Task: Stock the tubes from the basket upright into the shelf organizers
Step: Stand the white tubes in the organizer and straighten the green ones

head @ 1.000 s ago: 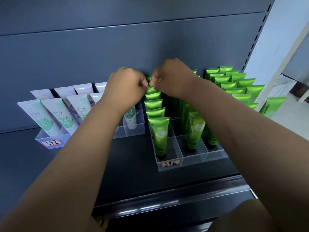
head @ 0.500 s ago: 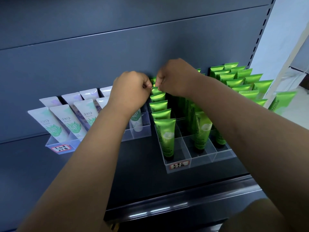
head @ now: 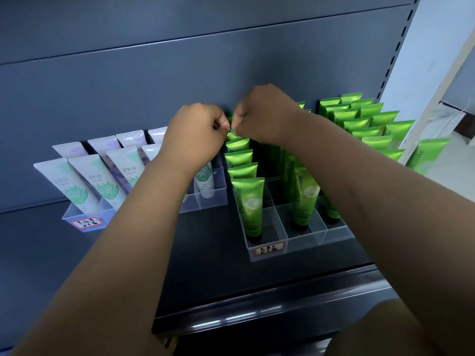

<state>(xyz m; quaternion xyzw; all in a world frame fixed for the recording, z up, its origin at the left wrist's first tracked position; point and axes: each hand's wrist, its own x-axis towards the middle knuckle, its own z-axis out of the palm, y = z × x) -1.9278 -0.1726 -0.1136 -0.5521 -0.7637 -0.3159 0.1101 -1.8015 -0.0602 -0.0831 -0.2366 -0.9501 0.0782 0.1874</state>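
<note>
Green tube (head: 231, 136) edge pinched btwn left hand (head: 198, 134), right hand (head: 264, 115), organizer (head: 305, 246) rear

The left hand (head: 198, 134) and right hand (head: 262, 114) curl their fingertips out of sight, hiding most of the green tube (head: 232, 136) between them; the left wrist covers several white tubes (head: 204, 180).

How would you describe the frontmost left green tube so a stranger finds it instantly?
On the dark shelf, find the clear organizer holding green tubes. At the front of its left column stands a green Chamomile tube, cap down; it alone sits directly behind the red-bordered label.
</note>
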